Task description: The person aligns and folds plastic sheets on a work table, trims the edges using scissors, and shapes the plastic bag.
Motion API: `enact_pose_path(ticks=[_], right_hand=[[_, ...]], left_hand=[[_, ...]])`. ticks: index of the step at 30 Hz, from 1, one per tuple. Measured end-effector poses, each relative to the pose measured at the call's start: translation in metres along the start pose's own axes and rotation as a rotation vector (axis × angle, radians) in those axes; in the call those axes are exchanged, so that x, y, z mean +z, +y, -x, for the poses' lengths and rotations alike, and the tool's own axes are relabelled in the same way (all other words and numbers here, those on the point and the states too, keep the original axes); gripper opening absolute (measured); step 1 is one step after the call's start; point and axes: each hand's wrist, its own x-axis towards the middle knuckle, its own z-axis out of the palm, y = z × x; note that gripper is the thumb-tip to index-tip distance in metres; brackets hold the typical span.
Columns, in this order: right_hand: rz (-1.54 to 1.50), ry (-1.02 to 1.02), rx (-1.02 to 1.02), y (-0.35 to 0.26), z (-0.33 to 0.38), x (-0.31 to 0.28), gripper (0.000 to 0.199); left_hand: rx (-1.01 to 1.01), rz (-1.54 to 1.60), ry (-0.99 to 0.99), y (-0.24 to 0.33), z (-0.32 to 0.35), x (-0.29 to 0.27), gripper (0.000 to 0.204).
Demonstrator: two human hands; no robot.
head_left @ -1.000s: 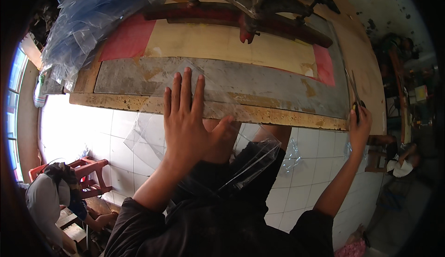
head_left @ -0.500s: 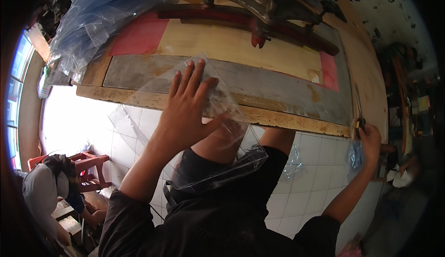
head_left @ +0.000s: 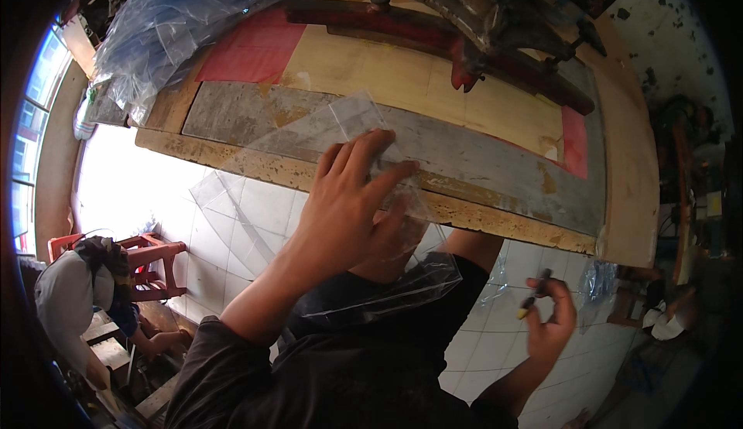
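Left hand [head_left: 340, 211] curled over plastic [head_left: 352, 116], grip unclear — right hand [head_left: 554, 321] pinching scissors [head_left: 529, 303], partly hidden

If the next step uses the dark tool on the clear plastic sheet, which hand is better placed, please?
Right, I would judge: the right hand holds the dark tool, to the right of the clear plastic sheet. The left hand is at the sheet, so it seems better placed for steadying.

Scissors [head_left: 528, 304] blurred (blades indiscernible).
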Motion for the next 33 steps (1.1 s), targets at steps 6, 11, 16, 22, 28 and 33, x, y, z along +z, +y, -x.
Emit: enact_pose_path(ticks=[6,11,16,22,28,33], right_hand=[[0.121,-0.080,-0.106,-0.044,-0.015,0.048,0.043],[0.228,-0.036,-0.185,-0.052,-0.028,0.046,0.051],[0.297,-0.081,-0.210,-0.052,-0.028,0.043,0.058],[0.377,-0.072,-0.203,-0.063,-0.031,0.041,0.057],[0.374,-0.076,-0.211,-0.078,-0.042,0.056,0.051],[0.417,-0.062,-0.142,-0.086,-0.040,0.074,0.046]], left_hand=[[-0.101,-0.011,0.067,0.009,-0.012,0.009,0.021],[-0.031,-0.048,0.049,0.008,-0.018,0.003,0.015],[0.115,0.097,-0.111,-0.022,-0.038,-0.002,0.011],[0.155,0.304,-0.272,-0.038,-0.061,-0.002,0.013],[-0.022,0.484,-0.309,-0.043,-0.058,-0.008,0.016],[0.024,0.535,-0.218,-0.046,-0.057,0.000,0.017]])
